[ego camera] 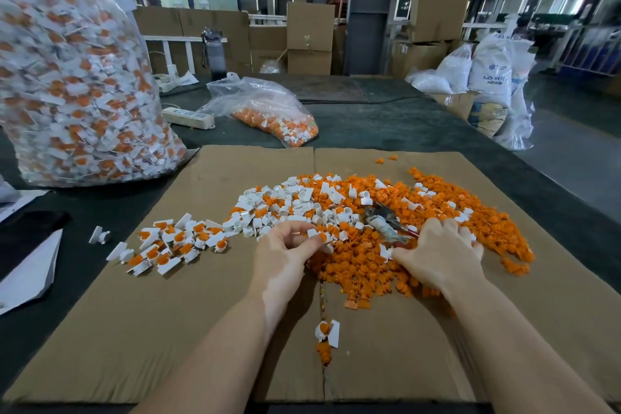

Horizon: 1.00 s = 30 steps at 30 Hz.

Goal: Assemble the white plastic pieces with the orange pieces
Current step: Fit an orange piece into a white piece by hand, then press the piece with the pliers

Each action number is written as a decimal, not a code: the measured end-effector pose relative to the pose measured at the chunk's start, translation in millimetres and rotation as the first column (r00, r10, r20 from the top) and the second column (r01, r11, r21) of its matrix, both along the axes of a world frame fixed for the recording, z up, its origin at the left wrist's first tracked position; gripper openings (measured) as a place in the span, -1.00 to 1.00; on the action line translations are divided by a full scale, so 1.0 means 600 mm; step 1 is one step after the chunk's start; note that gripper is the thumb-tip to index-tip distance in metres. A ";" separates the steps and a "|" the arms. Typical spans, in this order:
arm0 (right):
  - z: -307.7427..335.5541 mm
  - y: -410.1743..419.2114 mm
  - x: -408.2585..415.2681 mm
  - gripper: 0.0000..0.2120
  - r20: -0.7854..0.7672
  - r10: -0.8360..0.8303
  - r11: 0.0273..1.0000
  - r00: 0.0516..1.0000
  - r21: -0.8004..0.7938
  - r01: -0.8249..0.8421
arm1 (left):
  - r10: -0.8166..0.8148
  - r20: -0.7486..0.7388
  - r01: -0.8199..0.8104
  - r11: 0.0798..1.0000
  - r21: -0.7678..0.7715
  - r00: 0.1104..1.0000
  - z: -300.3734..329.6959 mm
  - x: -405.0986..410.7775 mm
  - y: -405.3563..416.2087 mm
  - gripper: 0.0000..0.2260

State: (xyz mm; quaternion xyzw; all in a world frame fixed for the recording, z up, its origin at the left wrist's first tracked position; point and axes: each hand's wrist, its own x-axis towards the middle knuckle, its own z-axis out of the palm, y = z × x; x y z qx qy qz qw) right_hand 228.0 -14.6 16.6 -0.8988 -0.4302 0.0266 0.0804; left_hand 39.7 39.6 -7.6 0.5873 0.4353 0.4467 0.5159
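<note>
Cardboard (201, 329) covers the surface, carrying mixed orange pieces (369, 265) and white pieces (285, 202) (assembled ones lie left). Left hand (285, 255) pinches a white piece (316, 239); right hand (443, 255) rests spread on the pile.

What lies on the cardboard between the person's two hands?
In the head view, orange pieces and a few white pieces lie between the left hand and right hand.

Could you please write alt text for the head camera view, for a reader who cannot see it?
A person's left hand pinches a white piece while the right hand rests on a heap of orange pieces on a cardboard sheet. Assembled pieces lie at left.
</note>
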 end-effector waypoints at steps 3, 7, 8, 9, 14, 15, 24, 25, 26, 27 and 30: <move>0.012 -0.004 -0.011 -0.54 -0.008 0.052 0.991 0.999 0.125 -0.051 | 0.062 0.029 -0.060 0.996 -0.062 0.998 0.008 0.001 0.007 -0.88; 0.036 -0.011 -0.036 -0.69 -0.146 0.214 0.955 0.966 0.242 -0.174 | 0.096 0.062 -0.088 0.988 -0.127 0.993 0.021 0.000 0.015 -0.87; 0.042 -0.012 -0.043 -0.71 -0.222 0.262 0.945 0.939 0.257 -0.203 | 0.093 0.083 -0.080 0.985 -0.151 0.992 0.023 0.001 0.016 -0.86; 0.049 -0.013 -0.049 -0.70 -0.301 0.309 0.935 0.902 0.271 -0.229 | 0.091 0.105 -0.071 0.981 -0.179 0.990 0.026 0.001 0.017 -0.86; 0.066 -0.022 -0.069 -0.64 -0.574 0.443 0.896 0.689 0.271 -0.351 | 0.110 0.144 -0.069 0.962 -0.264 0.983 0.037 0.005 0.022 -0.86; 0.068 -0.023 -0.072 -0.66 -0.605 0.441 0.897 0.663 0.274 -0.346 | 0.114 0.142 -0.072 0.960 -0.271 0.983 0.039 0.005 0.023 -0.87; 0.075 -0.031 -0.079 -0.77 -0.808 0.379 0.912 0.451 0.245 -0.328 | 0.155 0.114 -0.108 0.933 -0.342 0.981 0.044 0.006 0.024 -0.89; 0.075 -0.031 -0.080 -0.81 -0.809 0.375 0.911 0.454 0.228 -0.345 | 0.160 0.114 -0.112 0.931 -0.348 0.981 0.044 0.006 0.025 -0.89; 0.075 -0.030 -0.080 -0.84 -0.800 0.375 0.907 0.467 0.212 -0.365 | 0.165 0.112 -0.117 0.929 -0.352 0.980 0.044 0.006 0.025 -0.88; 0.076 -0.028 -0.081 -0.87 -0.783 0.382 0.901 0.491 0.197 -0.385 | 0.170 0.110 -0.121 0.927 -0.354 0.979 0.043 0.006 0.025 -0.87; 0.073 -0.023 -0.083 -0.88 -0.704 0.410 0.887 0.580 0.160 -0.432 | 0.184 0.125 -0.128 0.924 -0.360 0.975 0.040 0.009 0.029 -0.89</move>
